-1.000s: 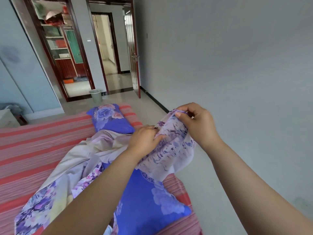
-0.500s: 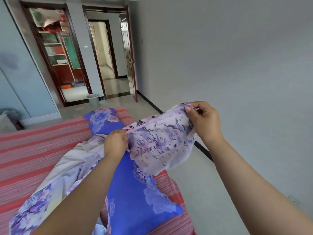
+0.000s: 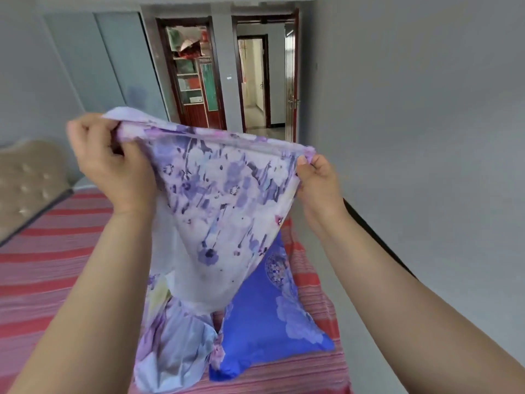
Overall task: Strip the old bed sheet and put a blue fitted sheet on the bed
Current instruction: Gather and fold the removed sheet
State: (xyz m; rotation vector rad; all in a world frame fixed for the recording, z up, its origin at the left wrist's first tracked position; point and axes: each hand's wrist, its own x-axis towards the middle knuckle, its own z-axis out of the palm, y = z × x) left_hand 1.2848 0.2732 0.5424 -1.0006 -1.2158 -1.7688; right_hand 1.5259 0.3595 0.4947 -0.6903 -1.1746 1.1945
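1. Up above the bed (image 3: 51, 268), both hands keep a clenched grip on one floral sheet (image 3: 224, 200): the left hand (image 3: 113, 169) has its fingers curled over a bunched corner, thumb pressed against the cloth.
2. Across from it, the right hand (image 3: 318, 183) pinches the opposite corner between thumb and fingertips, so the top edge runs taut between the two hands.
3. Thin and soft, the sheet is pale lilac printed with purple and blue blossoms; it hangs in a loose triangle, its lower folds pooling on the bed.
4. Beside those folds, on the bed, lies a plump bright-blue pillow (image 3: 272, 322) with a paler flower print.
5. Underneath, the bed shows a red-and-pink striped surface, and a tan tufted headboard (image 3: 25, 180) stands at its left end.
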